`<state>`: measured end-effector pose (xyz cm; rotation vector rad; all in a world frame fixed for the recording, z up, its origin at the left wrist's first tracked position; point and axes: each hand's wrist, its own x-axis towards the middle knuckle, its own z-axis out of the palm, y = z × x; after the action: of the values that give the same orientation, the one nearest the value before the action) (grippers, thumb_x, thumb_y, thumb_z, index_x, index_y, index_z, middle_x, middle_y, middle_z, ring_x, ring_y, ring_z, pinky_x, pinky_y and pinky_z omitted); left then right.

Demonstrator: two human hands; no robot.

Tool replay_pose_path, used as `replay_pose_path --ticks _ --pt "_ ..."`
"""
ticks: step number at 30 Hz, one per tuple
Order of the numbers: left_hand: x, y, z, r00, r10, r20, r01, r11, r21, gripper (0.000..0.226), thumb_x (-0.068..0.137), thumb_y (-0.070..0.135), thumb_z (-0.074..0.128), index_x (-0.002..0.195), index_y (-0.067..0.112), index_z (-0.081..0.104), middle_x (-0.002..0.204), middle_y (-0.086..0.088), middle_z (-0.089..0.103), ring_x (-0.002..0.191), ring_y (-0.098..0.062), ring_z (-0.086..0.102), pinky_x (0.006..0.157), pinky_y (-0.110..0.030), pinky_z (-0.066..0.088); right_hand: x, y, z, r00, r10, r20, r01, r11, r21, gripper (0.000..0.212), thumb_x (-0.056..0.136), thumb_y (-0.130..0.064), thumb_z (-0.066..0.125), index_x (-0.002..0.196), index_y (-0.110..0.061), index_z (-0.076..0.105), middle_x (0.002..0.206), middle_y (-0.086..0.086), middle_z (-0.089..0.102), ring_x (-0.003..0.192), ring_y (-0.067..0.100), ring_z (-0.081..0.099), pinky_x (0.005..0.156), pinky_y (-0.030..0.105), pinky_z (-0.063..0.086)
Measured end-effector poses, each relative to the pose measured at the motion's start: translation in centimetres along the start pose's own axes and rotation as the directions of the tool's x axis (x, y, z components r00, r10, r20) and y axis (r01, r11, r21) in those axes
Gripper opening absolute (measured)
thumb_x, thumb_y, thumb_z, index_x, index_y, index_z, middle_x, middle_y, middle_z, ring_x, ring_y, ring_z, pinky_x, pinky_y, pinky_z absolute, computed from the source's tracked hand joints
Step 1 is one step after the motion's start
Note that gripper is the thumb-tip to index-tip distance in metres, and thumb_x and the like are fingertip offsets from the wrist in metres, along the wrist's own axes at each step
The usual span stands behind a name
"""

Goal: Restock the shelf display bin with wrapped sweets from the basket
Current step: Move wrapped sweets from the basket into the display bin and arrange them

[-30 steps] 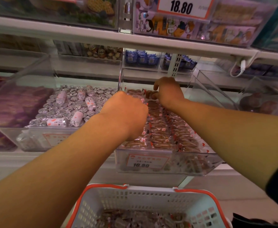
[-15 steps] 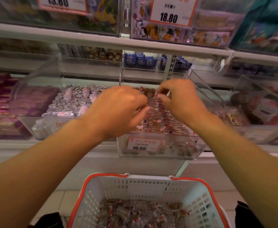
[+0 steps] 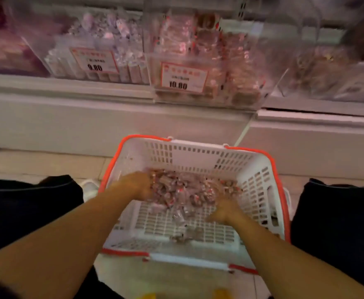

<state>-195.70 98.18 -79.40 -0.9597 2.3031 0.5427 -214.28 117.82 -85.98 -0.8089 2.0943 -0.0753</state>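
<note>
- The clear display bin (image 3: pixel 209 61) with the 10.00 price tag (image 3: pixel 184 77) sits on the shelf at 12 o'clock, well above the basket and both hands; it already shows stacked wrapped sweets behind its front wall. Its long axis appears to run from front to back, away from the viewer.
- The white basket (image 3: pixel 260 184) with the orange rim stands on the floor below the bin, its long sides running 9 to 3 o'clock.
- The heap of wrapped sweets (image 3: pixel 187 193) lies in the far half of the basket, spread 9 to 3 o'clock; single sweets point every way, so no common axis can be told. A few strays lie at 6 o'clock of the heap.
- The left hand (image 3: pixel 136 185) touches the heap's 9 o'clock edge, fingers dug in toward 3 o'clock; whether they clasp anything I cannot tell, for blur.
- The right hand (image 3: pixel 224 211) is at the heap's 4 o'clock edge, fingers curled toward 11 o'clock; its hold is equally unclear.
- Both hands flank the heap and look equally near, so the coming scoop probably closes inward, then lifts toward 12 o'clock.
</note>
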Motion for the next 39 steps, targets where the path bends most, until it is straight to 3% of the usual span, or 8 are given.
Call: replay_pose_path --ticks 6,11,16,19,22,30,33,39 --pt "3.1 -0.7 10.5 0.917 -0.328 0.226 0.397 0.713 -0.578 0.105 0.082 0.047 0.074 0.155 0.006 0.009 0.159 -0.019 0.017 0.144 -0.037 0.026 0.115 -0.044 0.029 3.4 3.4 3.0 0.919 0.387 0.076 -0.394 0.888 0.236 0.131 0.076 -0.044 0.082 0.154 -0.01 -0.018 0.164 0.012 -0.015 0.151 0.037 0.004 0.119 0.044 0.026" --pt "7.2 0.8 11.9 0.873 -0.452 0.184 0.301 0.2 -0.933 0.107 0.071 0.04 0.085 0.15 0.002 0.024 0.149 -0.02 0.038 0.132 -0.04 0.045 0.107 -0.053 0.041 6.8 2.1 4.4 0.936 0.307 -0.172 -0.162 0.81 0.563 0.134 0.056 -0.038 0.096 0.156 -0.035 0.006 0.165 0.007 0.002 0.147 0.035 0.022 0.114 0.049 0.035" --pt "10.8 0.8 12.4 0.754 -0.593 0.283 0.279 -0.101 -0.955 0.096 0.075 0.051 0.079 0.141 -0.005 0.037 0.131 -0.026 0.057 0.117 -0.042 0.058 0.096 -0.056 0.05 9.2 -0.8 5.8 0.985 0.16 -0.061 -0.131 0.933 0.334 0.139 0.051 -0.049 0.095 0.156 -0.035 0.004 0.161 0.011 0.017 0.138 0.04 0.036 0.102 0.041 0.044" --pt "11.7 1.0 13.5 0.817 -0.468 0.336 0.314 -0.128 -0.941 0.075 0.083 0.045 0.073 0.132 -0.008 0.051 0.104 -0.032 0.064 0.083 -0.041 0.065 0.083 -0.052 0.053 9.7 -1.7 7.5 0.985 0.169 -0.048 -0.158 0.971 0.179 0.128 0.06 -0.046 0.092 0.155 -0.033 0.007 0.16 0.012 0.016 0.136 0.045 0.035 0.1 0.049 0.048" --pt "11.7 2.7 14.0 0.826 -0.436 0.358 0.331 -0.139 -0.933 0.056 0.089 0.04 0.068 0.124 -0.003 0.06 0.109 -0.031 0.066 0.099 -0.042 0.066 0.095 -0.058 0.05 9.6 -2.2 8.4 0.969 0.183 -0.165 -0.161 0.977 0.138 0.106 0.067 -0.044 0.087 0.149 -0.028 0.022 0.151 0.015 0.023 0.13 0.046 0.037 0.098 0.052 0.049" --pt "9.9 5.2 15.0 0.904 -0.349 0.249 0.284 0.053 -0.957 0.011 0.087 0.023 0.073 0.094 0.014 0.072 0.091 -0.011 0.075 0.075 -0.025 0.072 0.064 -0.04 0.06 9.0 -0.8 7.2 0.963 0.215 -0.161 -0.096 0.835 0.542 0.018 0.079 -0.018 0.078 0.084 -0.028 0.064 0.085 -0.001 0.071 0.083 0.026 0.07 0.069 0.034 0.059" --pt "9.0 5.5 14.7 0.903 -0.349 0.252 0.299 0.087 -0.95 0.007 0.087 0.018 0.073 0.089 0.015 0.068 0.09 -0.012 0.073 0.083 -0.03 0.071 0.08 -0.047 0.059 8.5 -0.1 6.7 0.969 0.247 -0.03 -0.171 0.75 0.64 0.017 0.083 -0.021 0.078 0.094 -0.012 0.068 0.092 0.012 0.073 0.081 0.031 0.072 0.075 0.046 0.061" --pt "7.4 5.4 14.3 0.897 -0.289 0.334 0.376 0.104 -0.921 0.011 0.089 0.002 0.066 0.077 0.004 0.064 0.057 -0.008 0.062 0.046 -0.015 0.054 0.046 -0.025 0.043 6.1 0.7 6.1 0.95 0.218 0.222 -0.305 0.521 0.797 0.033 0.083 -0.02 0.079 0.105 0.0 0.065 0.093 0.011 0.075 0.078 0.021 0.073 0.061 0.032 0.06"
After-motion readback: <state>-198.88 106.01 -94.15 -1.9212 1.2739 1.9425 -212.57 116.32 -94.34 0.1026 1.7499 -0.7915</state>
